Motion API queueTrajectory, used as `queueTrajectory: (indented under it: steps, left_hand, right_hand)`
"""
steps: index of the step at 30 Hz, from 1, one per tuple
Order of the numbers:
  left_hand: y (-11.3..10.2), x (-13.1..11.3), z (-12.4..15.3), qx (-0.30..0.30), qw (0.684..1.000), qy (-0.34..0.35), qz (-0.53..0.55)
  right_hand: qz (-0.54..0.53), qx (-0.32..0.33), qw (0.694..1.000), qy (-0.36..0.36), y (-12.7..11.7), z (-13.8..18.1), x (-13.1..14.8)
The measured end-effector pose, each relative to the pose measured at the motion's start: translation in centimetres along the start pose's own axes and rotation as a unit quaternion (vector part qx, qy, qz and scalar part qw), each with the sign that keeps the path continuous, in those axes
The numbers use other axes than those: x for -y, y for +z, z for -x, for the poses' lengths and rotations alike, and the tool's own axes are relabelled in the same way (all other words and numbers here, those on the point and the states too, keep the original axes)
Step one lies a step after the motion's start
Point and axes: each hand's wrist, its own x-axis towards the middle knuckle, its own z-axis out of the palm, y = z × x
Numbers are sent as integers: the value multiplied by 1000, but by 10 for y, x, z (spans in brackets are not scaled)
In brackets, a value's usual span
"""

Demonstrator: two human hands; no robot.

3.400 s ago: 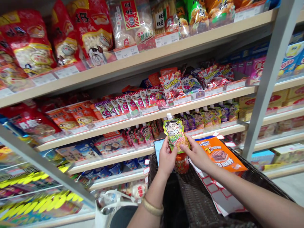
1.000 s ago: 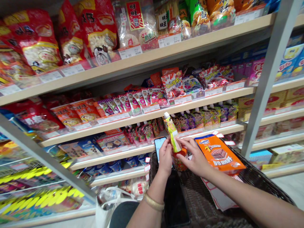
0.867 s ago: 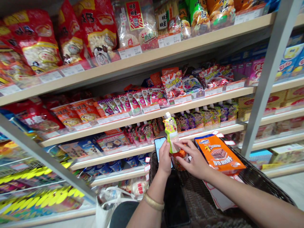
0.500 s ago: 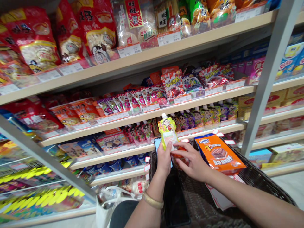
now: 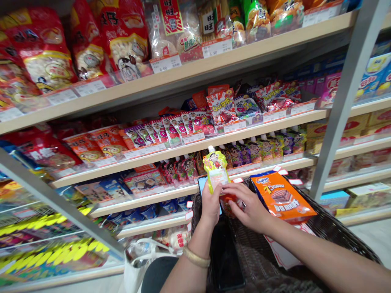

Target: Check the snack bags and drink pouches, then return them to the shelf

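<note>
Upright in my left hand [image 5: 211, 205] is a yellow-green spouted jelly pouch [image 5: 215, 165] with a white cap and a cartoon figure. My left fingers and thumb are closed around its lower part. My right hand [image 5: 244, 203] reaches across from the right, fingertips at the pouch's lower right edge, its fingers bent and apart. Behind the pouch, a phone with a lit screen [image 5: 201, 185] shows in part. A dark phone [image 5: 226, 256] lies below my hands in a brown wicker basket [image 5: 332, 240]. Beside my right hand sits an orange wafer bag [image 5: 281, 195].
Store shelves [image 5: 183, 69] rise ahead, filled with snack bags. Similar spouted pouches [image 5: 262, 148] line a lower shelf. A grey metal post [image 5: 345, 97] stands at right, another slants at left. A white tote bag [image 5: 134, 264] is at lower left.
My right fingers have shifted slightly at the pouch's lower edge and bent a little more. The pouch and my left hand stay nearly in place.
</note>
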Motion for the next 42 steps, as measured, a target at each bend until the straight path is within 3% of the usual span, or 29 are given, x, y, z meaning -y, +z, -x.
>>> queueTrajectory:
  steps: [11,27,42]
  left_hand:
    - [2,-3,1,6,999,19,-43]
    - [7,-12,6,5,993,34,-110]
    - [10,-14,6,9,994,32,-107]
  right_hand:
    - [23,-16,998,53,4,4,-5]
    - [23,-10,998,50,4,4,-5]
    - [24,-7,998,56,2,3,-3]
